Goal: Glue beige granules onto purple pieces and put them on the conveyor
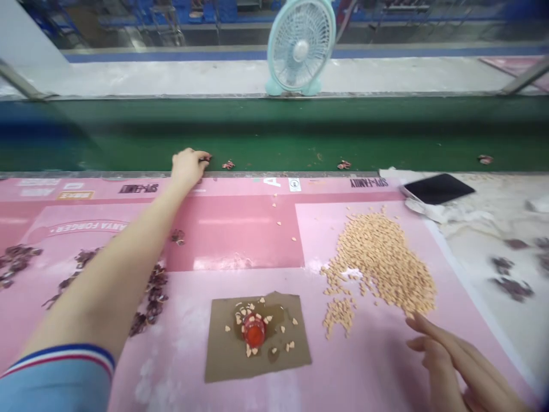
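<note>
My left hand (pixel 187 166) reaches far forward to the edge of the green conveyor belt (pixel 274 134), fingers curled together around a small dark red piece at their tips. My right hand (pixel 446 355) rests low at the right on the pink mat (pixel 240 229), fingers stretched out and apart, holding nothing, just below a heap of small tan pieces (pixel 381 263). A brown cardboard square (pixel 257 337) lies in front of me with a small red pot (pixel 254 332) and a few tan pieces on it.
Dark red pieces (pixel 154 292) lie scattered on the mat's left side, and others (pixel 343 165) sit on the belt. A black phone (pixel 437 187) lies on white cloth at the right. A pale blue fan (pixel 300 46) stands beyond the belt.
</note>
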Available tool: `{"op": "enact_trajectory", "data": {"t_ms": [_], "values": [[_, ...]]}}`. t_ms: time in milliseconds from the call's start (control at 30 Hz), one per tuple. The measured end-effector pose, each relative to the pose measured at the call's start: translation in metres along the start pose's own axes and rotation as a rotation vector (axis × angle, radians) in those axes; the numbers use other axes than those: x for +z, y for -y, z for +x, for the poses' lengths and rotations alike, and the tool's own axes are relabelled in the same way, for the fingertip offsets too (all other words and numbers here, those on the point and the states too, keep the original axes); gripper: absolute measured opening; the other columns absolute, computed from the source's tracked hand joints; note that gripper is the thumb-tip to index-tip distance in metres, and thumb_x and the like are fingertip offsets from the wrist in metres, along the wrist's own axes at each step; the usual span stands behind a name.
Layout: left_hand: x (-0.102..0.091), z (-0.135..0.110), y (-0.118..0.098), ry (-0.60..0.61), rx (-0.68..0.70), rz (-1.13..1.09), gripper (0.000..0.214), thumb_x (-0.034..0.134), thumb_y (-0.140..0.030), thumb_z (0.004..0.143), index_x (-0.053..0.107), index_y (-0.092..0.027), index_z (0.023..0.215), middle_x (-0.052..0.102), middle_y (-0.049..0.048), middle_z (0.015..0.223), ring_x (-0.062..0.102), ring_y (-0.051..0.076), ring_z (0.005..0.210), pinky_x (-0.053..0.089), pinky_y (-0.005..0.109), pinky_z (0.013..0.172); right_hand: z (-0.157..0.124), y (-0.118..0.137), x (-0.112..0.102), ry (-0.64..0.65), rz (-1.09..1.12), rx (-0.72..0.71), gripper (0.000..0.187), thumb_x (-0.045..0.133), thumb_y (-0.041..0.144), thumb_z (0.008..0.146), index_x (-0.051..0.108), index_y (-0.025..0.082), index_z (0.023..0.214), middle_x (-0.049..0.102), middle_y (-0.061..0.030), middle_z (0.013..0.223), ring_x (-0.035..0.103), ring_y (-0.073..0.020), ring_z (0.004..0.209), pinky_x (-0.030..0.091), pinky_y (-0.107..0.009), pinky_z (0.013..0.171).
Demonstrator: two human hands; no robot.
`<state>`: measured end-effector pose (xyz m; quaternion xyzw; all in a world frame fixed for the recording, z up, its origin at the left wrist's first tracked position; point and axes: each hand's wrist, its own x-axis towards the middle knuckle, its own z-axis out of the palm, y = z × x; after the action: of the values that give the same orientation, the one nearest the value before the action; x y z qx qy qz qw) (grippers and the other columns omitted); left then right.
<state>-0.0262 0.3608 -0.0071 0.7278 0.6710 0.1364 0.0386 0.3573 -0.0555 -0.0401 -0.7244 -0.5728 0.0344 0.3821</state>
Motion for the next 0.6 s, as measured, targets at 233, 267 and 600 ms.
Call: {"op": "enact_trajectory", "data": {"t_ms": [233, 267, 600], "values": [[-0.020, -0.005, -0.018, 0.006, 0.083, -0.048, 0.033, 0.064, -0.041, 0.100, 0.070, -0.013, 0.115, 0.069, 0.0105, 0.126, 0.066, 0.029, 0.121, 0.053, 0.052, 0.106, 0.021, 0.025, 0.019, 0.116, -0.138, -0.212, 0.028, 0.051, 0.036, 0.106, 0.076, 0.024, 0.103, 0.080, -0.0069, 0.097, 0.078, -0.0173, 0.081, 0.058, -0.021, 0.051], [-0.021, -0.009, -0.022, -0.018, 0.075, -0.063, 0.032, 0.063, -0.041, 0.100, 0.070, -0.012, 0.112, 0.070, 0.0108, 0.125, 0.066, 0.028, 0.121, 0.053, 0.051, 0.106, 0.022, 0.024, 0.020, 0.122, -0.178, -0.235, 0.030, 0.050, 0.037, 0.106, 0.075, 0.023, 0.101, 0.080, -0.0064, 0.095, 0.077, -0.0169, 0.079, 0.059, -0.022, 0.054], [-0.068, -0.151, -0.031, -0.037, 0.247, -0.228, 0.026, 0.052, -0.044, 0.083, 0.063, -0.025, 0.098, 0.080, -0.0019, 0.099, 0.077, 0.021, 0.085, 0.058, 0.031, 0.077, 0.043, 0.027, 0.031, 0.169, -0.296, -0.395, 0.035, 0.046, 0.033, 0.109, 0.075, 0.020, 0.094, 0.078, -0.0034, 0.088, 0.074, -0.0125, 0.070, 0.053, -0.023, 0.059]]}}
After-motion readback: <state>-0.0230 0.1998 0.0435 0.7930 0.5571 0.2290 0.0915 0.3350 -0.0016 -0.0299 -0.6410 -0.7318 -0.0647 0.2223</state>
